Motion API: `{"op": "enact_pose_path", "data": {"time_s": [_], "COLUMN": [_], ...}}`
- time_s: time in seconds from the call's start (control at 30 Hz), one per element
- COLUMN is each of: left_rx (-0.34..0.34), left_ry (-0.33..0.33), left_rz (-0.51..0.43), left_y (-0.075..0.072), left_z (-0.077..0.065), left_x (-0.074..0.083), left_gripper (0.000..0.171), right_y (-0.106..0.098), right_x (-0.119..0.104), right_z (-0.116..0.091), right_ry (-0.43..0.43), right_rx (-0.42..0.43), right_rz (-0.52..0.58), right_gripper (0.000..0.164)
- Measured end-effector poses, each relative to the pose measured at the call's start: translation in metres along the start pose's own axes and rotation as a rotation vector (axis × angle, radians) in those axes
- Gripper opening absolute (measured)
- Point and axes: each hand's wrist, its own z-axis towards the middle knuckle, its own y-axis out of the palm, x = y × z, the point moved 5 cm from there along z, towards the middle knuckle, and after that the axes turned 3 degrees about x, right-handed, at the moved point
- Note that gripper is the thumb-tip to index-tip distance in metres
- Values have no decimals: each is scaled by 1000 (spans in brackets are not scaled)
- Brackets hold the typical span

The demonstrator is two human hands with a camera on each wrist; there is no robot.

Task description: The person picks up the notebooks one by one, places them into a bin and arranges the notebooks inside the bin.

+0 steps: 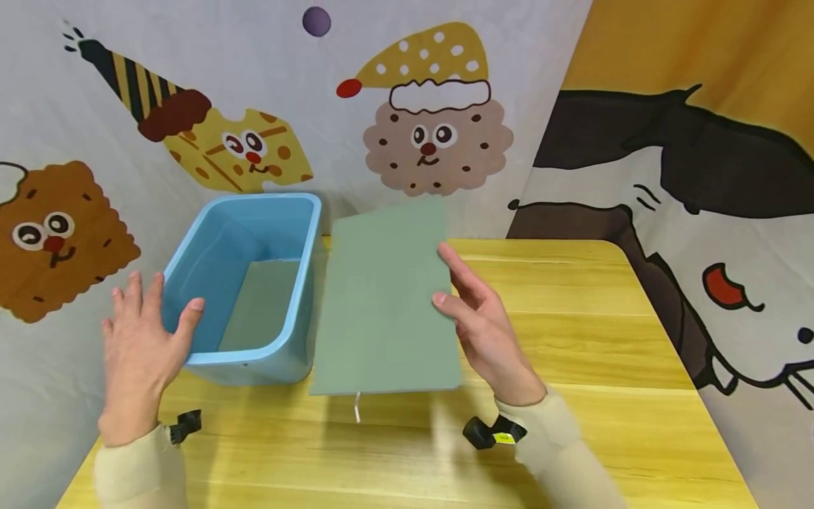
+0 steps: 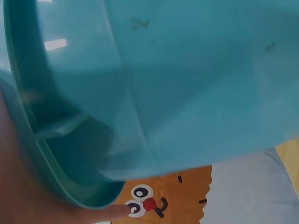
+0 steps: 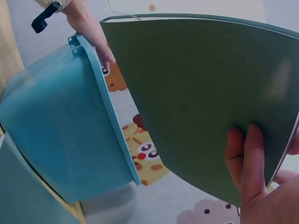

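A light-blue plastic bin stands on the left of the table. My left hand is at its left rim, fingers straight and spread, thumb over the inside. My right hand holds a green notebook by its right edge, tilted up beside the bin. The thumb lies on one cover; in the right wrist view, fingers press against the other. A thin pale ribbon shows below the notebook's bottom edge. Inside the bin lies another flat green thing, like a notebook cover.
The wooden table stretches to the right, with its rounded far corner by the wall. A cloth with cartoon figures hangs behind. In the right wrist view, a flat teal surface lies beside the bin, partly cut off.
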Motion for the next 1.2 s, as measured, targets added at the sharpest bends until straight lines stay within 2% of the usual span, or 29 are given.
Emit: {"op": "enact_pose_path", "data": {"time_s": [0.1, 0.2, 0.33, 0.47, 0.7, 0.97, 1.2], "left_rx": [-3, -42, -111, -142, -116, -96, -87], "left_ry": [-45, -73, -87, -95, -88, -90, -111], "left_rz": [-3, -1, 6, -3, -32, -74, -108], "left_y": [0, 2, 5, 7, 7, 6, 4], "left_z": [-1, -1, -1, 0, 1, 2, 2], "left_x": [-7, -11, -14, -16, -16, -18, -19], "left_gripper": [88, 90, 93, 93, 90, 88, 93], "right_y": [9, 18, 33, 48, 74, 93, 111], "right_x": [2, 5, 8, 11, 20, 36, 53], "right_z": [4, 8, 14, 20, 33, 50, 67], "right_ry": [10, 17, 20, 25, 16, 49, 93], "right_rx": [-10, -17, -33, -55, -86, -58, -26], "right_rz": [1, 0, -5, -12, -1, 38, 64], "right_gripper": [68, 68, 67, 67, 66, 66, 67]}}
